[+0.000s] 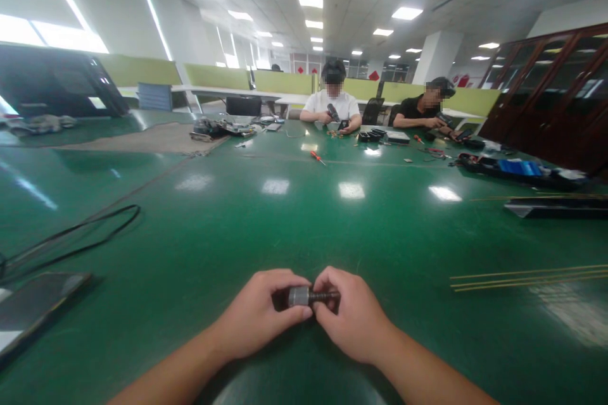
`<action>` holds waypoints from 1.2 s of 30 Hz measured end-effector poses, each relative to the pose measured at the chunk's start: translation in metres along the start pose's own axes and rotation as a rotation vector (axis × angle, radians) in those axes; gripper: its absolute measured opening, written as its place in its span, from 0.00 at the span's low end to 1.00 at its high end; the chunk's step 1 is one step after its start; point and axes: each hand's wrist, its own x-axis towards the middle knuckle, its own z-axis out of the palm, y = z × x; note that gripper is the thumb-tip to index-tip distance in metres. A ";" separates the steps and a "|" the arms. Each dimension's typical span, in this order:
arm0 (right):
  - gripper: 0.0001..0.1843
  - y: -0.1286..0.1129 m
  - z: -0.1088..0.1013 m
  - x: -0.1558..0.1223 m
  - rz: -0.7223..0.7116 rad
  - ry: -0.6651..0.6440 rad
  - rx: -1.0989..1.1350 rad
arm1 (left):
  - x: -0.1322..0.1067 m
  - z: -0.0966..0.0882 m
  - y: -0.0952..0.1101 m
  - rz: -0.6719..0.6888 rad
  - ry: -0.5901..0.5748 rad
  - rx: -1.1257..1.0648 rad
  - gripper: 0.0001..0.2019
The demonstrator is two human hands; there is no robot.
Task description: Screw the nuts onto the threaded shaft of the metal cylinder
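Note:
Low in the middle of the head view, a metal bolt (299,296) lies sideways between my two hands. Its left part is a thick grey cylinder, and a thinner dark threaded shaft runs to the right. My left hand (266,307) is curled round the cylinder end, thumb in front and fingers behind. With thumb and bent fingers, my right hand (351,310) grips the shaft near its right end. The fingertips of both hands almost meet at the middle of the bolt. My fingers cover part of each end.
On the green table (228,234) are a black cable (114,234) and a dark flat panel (42,304) at left, thin yellow rods (527,278) and a dark metal channel (560,205) at right. An orange screwdriver (317,157) lies farther off. Two people (332,107) sit across with tools.

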 end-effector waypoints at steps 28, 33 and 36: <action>0.06 0.002 0.001 -0.001 0.002 0.016 -0.020 | -0.001 0.001 -0.002 0.002 0.007 0.012 0.13; 0.06 0.000 -0.001 0.000 0.008 0.019 -0.019 | -0.001 0.001 -0.002 0.002 0.007 0.012 0.13; 0.06 0.000 -0.001 -0.001 0.009 0.018 -0.020 | -0.001 0.002 -0.002 0.002 0.013 0.009 0.13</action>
